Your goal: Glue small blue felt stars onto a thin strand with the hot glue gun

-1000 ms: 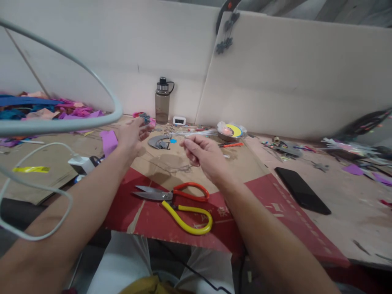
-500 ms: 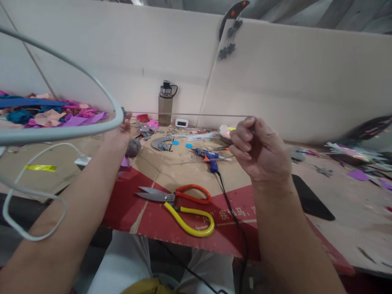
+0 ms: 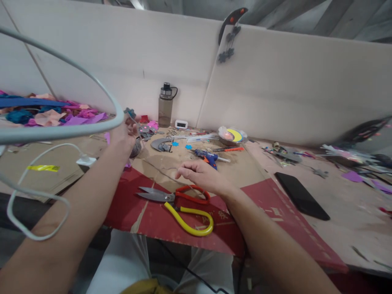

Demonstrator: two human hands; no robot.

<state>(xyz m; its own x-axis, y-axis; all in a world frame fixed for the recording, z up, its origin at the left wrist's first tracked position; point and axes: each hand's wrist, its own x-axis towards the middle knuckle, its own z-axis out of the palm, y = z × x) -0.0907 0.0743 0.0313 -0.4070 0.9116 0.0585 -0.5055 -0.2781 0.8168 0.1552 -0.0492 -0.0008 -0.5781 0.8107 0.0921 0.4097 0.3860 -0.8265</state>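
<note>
My left hand [image 3: 129, 132] is closed at the left, pinching grey yarn. A small grey-blue piece [image 3: 130, 113] shows at its fingertips. Beside that wrist sits a ball of grey yarn [image 3: 136, 148], partly hidden. My right hand [image 3: 199, 174] hovers low over the front of the table, fingers bent inward; a thin strand runs to its fingertips, which are partly hidden. Slack yarn [image 3: 156, 166] trails between the hands. Just under my right hand lie large scissors [image 3: 156, 195] with one red and one yellow handle. A blue glue gun [image 3: 208, 156] lies behind that hand.
A water bottle [image 3: 165, 107] and small clock [image 3: 181, 124] stand by the back panel. Grey crescent [image 3: 161, 144], blue felt shapes [image 3: 188, 146] and a red-handled tool [image 3: 232, 149] lie mid-table. A phone [image 3: 301, 196] rests right; a pale hoop [image 3: 76, 65] crosses the left foreground.
My right hand has dropped down and left from its raised place. The yarn that was stretched taut between my hands now hangs slack. My left hand has barely moved.
</note>
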